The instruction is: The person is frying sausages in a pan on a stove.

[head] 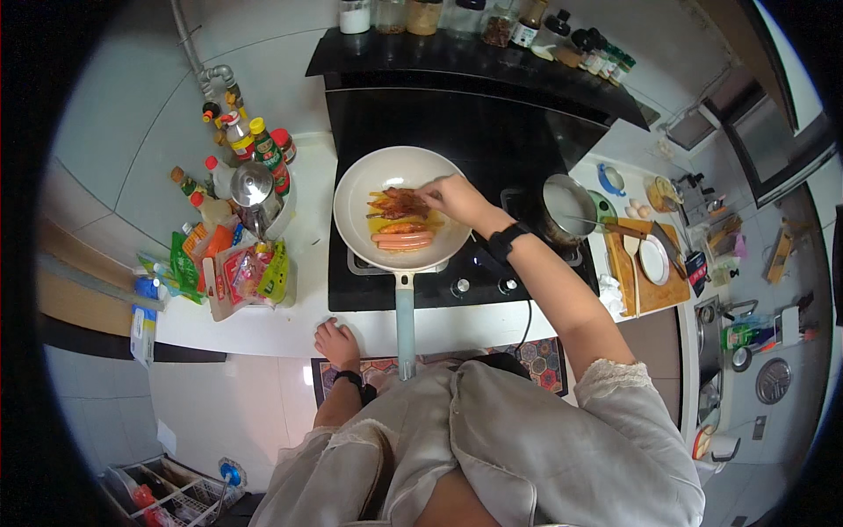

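Observation:
A white-lined frying pan [359, 188] sits on the black gas hob [355, 296], its pale blue handle [406, 329] pointing towards me. In the yellowish oil lie browned, flattened meat pieces [398, 203], an orange-brown piece [403, 228] and pink sausages [403, 240]. My right hand [454, 199] reaches over the pan's right side, its thumb and fingers pinched at the right end of the browned meat. My left hand [337, 344] rests on the front edge of the white counter, left of the handle, loosely bent and holding nothing.
Right of the pan, a metal pot [570, 207] has a wooden-handled utensil across it. Beyond lies a cutting board [649, 293] with a wooden spatula [632, 263], white plate [654, 260] and knife [668, 249]. Bottles [267, 145] and food packets [247, 273] crowd the left; jars [425, 16] line the shelf.

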A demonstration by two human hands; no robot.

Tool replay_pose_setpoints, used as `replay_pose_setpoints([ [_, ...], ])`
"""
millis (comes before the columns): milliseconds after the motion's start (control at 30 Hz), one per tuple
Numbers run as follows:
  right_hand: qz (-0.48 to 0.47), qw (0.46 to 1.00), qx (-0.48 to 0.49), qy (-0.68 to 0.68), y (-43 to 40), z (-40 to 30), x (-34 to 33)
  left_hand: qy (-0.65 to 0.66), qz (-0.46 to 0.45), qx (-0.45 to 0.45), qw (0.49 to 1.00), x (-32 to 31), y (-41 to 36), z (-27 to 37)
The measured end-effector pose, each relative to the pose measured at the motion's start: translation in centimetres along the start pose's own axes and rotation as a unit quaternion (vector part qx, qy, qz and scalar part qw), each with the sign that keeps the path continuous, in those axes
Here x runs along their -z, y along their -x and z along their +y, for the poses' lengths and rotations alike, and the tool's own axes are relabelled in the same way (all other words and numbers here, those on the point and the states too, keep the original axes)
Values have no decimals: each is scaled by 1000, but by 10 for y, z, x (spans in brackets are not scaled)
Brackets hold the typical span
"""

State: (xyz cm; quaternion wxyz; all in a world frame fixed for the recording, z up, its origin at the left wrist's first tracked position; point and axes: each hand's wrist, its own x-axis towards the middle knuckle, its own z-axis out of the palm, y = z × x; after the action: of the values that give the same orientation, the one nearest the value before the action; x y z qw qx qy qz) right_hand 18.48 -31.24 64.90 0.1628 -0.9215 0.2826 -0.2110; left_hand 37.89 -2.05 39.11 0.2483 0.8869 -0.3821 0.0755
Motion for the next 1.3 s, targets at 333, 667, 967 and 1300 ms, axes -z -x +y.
replay_pose_setpoints([
  [333,214,925,-267,-163,38,58,16,22,-10,4,1000,1,-1,4],
  [667,29,996,-65,-60,38,12,41,19,-18,12,1000,1,-1,2],
  [967,40,984,-101,-145,39,31,25,8,-13,-4,1000,0,-1,1],
  [1300,76,988,-102,-89,45,21,26,14,0,-12,1000,0,0,2],
])
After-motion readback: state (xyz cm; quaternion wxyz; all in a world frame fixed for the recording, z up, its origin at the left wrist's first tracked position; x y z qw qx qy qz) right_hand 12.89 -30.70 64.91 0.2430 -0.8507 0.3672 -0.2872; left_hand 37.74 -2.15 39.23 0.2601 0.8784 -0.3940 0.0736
